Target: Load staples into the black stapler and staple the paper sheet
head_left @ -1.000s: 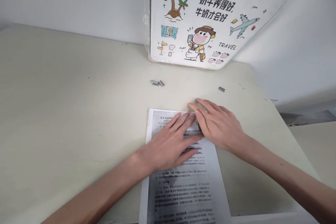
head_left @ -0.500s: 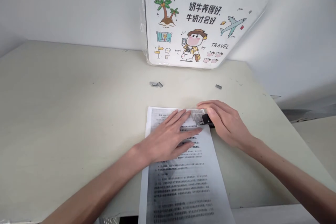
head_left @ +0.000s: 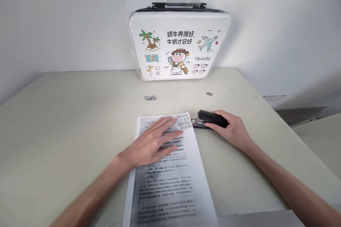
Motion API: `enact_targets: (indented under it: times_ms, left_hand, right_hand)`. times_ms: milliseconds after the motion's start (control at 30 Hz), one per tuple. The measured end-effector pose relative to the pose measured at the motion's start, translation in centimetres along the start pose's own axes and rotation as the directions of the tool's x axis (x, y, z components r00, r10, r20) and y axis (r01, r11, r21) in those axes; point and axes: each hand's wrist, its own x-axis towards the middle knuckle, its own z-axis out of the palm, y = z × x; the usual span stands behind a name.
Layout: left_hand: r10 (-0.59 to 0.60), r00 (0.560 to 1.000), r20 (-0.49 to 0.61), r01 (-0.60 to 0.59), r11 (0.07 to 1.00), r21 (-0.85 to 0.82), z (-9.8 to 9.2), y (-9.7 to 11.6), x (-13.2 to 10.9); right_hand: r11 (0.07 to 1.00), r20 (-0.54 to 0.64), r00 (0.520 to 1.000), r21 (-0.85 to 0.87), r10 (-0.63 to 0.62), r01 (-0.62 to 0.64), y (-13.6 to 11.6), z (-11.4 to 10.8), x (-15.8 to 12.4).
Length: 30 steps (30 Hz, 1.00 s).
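My left hand (head_left: 154, 142) lies flat, fingers spread, on the upper part of a printed paper document (head_left: 167, 188). A block of barcode-like print sits at the document's top right corner. Just right of that corner is a black stapler (head_left: 213, 118), its upper arm raised from its base. My right hand (head_left: 234, 127) is closed around the stapler's rear part. The stapler's front end is right beside the paper's edge; whether it touches the sheet, I cannot tell.
Behind the paper, a few strips of staples (head_left: 149, 98) lie in a small pile, and a single strip (head_left: 209, 94) lies farther right. A white case (head_left: 176, 46) with cartoon prints and a black handle stands against the wall at the table's (head_left: 80, 124) back.
My right hand has drawn the stapler off the paper's corner to the right, and its arm now shows raised. My left hand stays flat on the paper. The camera view has shifted.
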Motion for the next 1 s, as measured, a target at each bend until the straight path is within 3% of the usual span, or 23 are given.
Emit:
enact_targets:
  times_ms: [100,233,367,467,567,700,833,1000]
  left_hand:
    - [-0.087,0.996,-0.004,0.087,0.996,0.036,-1.1,0.9,-1.8]
    - [-0.239,0.971,0.004,0.236,0.963,0.127,-1.8,2.7,-6.7]
    - [-0.33,0.944,-0.016,0.324,0.913,0.248,-1.0,3.9,-11.7]
    - [-0.29,0.957,-0.01,0.28,0.912,0.299,-0.3,4.4,-12.7]
    - [-0.258,0.966,0.03,0.234,0.914,0.332,-0.2,5.0,-10.8]
    - [-0.206,0.974,0.096,0.165,0.932,0.324,0.1,5.6,-5.4]
    - [-0.187,0.971,0.148,0.143,0.954,0.264,1.8,5.6,0.1]
    - [-0.181,0.971,0.154,0.155,0.974,0.166,4.5,6.3,6.8]
  right_hand:
    - [0.988,-0.102,0.985,0.091,0.136,-0.127,-0.3,0.0,0.2]
    - [0.967,-0.237,0.945,0.174,0.227,-0.188,-0.4,0.1,0.4]
    - [0.98,-0.31,0.938,0.169,0.158,-0.11,-0.1,0.4,0.3]
    - [0.991,-0.299,0.954,0.131,0.018,0.023,-0.3,0.5,0.0]
    - [0.983,-0.275,0.951,0.077,-0.139,0.166,-1.0,0.5,-0.2]
    - [0.959,-0.274,0.924,0.016,-0.267,0.282,-1.6,0.2,-0.2]
    - [0.973,-0.271,0.946,0.094,-0.18,0.211,-2.2,-0.6,-0.2]
    - [0.971,-0.17,0.985,0.235,-0.005,0.045,-4.0,-2.9,-1.1]
